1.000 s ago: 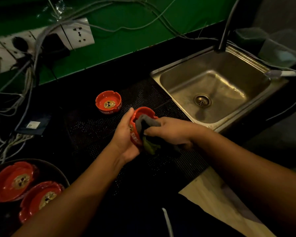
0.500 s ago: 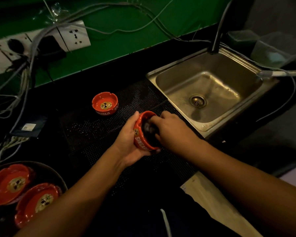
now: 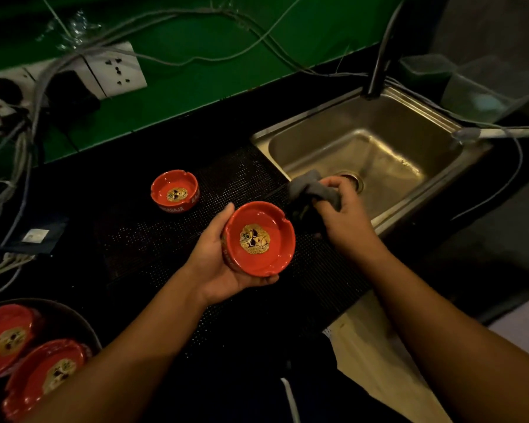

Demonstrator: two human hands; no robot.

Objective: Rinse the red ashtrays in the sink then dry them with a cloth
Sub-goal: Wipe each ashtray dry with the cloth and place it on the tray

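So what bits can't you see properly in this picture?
Head view only:
- Underside of the held ashtray: covered by the left hand cupping it.
- Most of the cloth: bunched in the right hand, lower part lost in shadow.
- Part of the drain: behind that hand.
- The edge ashtray: blurred, cut by the left edge.
- The nearer ashtray: partly behind the left forearm.
- Top of the tap: runs off the upper edge.
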